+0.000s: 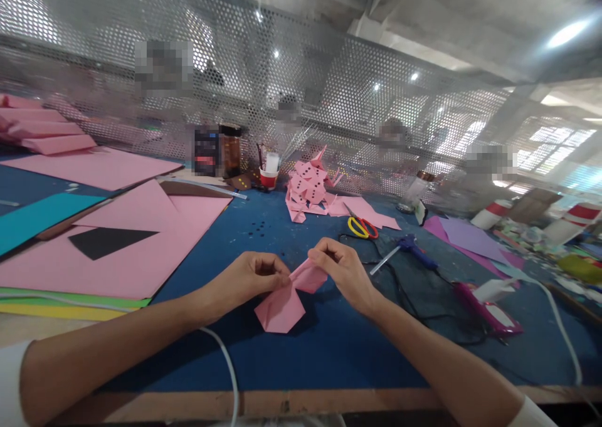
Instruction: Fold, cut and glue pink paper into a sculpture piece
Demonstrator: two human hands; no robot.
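Observation:
A folded piece of pink paper (281, 309) is held between both hands above the blue table, its two angular lobes joined at a narrow middle. My left hand (256, 281) pinches it near that middle, fingers closed. With thumb and fingers, my right hand (345, 270) grips the upper right end of the same paper. Beyond the hands stands a spiky pink paper model (310, 185) with black dots. Scissors (361, 227) with yellow and red handles lie to its right, and several small black dots (258, 227) are scattered on the table left of it.
Large pink sheets (141, 273) with a black paper piece (113, 242) cover the left side. At right lie a blue glue gun (418, 253), its dark cable, a magenta device (489, 311) and purple sheets (463, 236). A perforated metal screen (263, 69) rises behind; a white cable (226, 358) crosses the front edge.

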